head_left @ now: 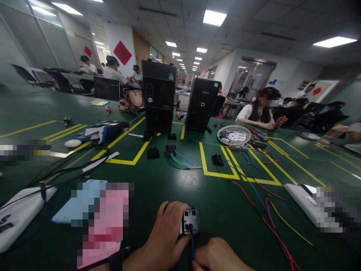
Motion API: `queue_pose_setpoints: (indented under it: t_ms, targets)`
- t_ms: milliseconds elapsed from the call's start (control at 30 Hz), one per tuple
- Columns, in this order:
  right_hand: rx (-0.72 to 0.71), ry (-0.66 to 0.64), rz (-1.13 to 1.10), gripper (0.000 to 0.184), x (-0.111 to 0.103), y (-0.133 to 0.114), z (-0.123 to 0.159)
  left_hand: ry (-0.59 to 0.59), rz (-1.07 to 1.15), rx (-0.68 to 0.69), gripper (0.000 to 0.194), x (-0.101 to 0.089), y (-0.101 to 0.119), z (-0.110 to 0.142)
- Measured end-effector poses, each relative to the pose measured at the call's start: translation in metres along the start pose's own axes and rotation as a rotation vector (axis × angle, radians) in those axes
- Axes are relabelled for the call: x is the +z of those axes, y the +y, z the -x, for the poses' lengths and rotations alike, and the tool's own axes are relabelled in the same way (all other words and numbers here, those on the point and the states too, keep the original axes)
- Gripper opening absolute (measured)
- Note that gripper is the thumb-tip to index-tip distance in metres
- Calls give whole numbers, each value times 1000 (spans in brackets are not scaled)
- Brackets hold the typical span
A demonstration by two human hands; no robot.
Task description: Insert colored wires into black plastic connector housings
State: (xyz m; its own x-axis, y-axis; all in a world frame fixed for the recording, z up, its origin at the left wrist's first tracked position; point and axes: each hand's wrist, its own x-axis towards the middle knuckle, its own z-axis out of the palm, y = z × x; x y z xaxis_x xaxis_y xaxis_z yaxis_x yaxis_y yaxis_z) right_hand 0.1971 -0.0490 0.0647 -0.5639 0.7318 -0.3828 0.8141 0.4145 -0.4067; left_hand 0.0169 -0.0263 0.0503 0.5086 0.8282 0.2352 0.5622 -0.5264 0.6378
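My left hand (170,229) is closed round a small black-and-grey electrical module (194,217) with several dark square openings on its upper face. Close by on the right, my right hand (216,256) pinches a blue wire (193,244) near the bottom edge of the view. The upper end of that wire meets the module's near side; how deep it sits there I cannot tell. Farther up the table lie similar black modules: one with blue and green wires (170,149), one with blue wires (217,160), and one without visible wires (153,153).
Loose red wires (266,222) and a yellow wire (293,227) lie to the right. Two black computer towers (159,98) stand ahead, beside a white basket (234,135). Phone-like pink (105,222) and blue (81,199) objects lie left. A person (262,109) sits across the table.
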Motion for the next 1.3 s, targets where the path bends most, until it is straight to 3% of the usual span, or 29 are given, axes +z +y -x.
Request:
queue_pose_setpoints:
  t_ms: [200,367,433,500,633,700,900,1167,1300]
  targets:
    - [-83,112,-279,36,-13,-3,13,1,14,-9,52,-2,3,0]
    - [-51,40,9,34,3,7,3,13,22,-11,49,0,0,0]
    - [-21,-1,15,35,4,6,1,16,20,0,50,0,0,0]
    - [-26,-2,-120,35,1,2,3,18,18,7,51,1,-1,-1]
    - [-59,115,-365,34,-9,-4,10,20,20,-10,53,0,0,-1]
    - [-55,116,-317,35,-8,-4,9,20,25,-10,53,0,1,-1]
    - [40,-57,-17,36,2,2,-2,24,26,2,53,0,0,1]
    - [-113,148,-261,37,-2,-1,7,14,14,19,57,1,-2,1]
    - [-75,72,-166,36,1,2,2,12,18,16,53,0,-1,1]
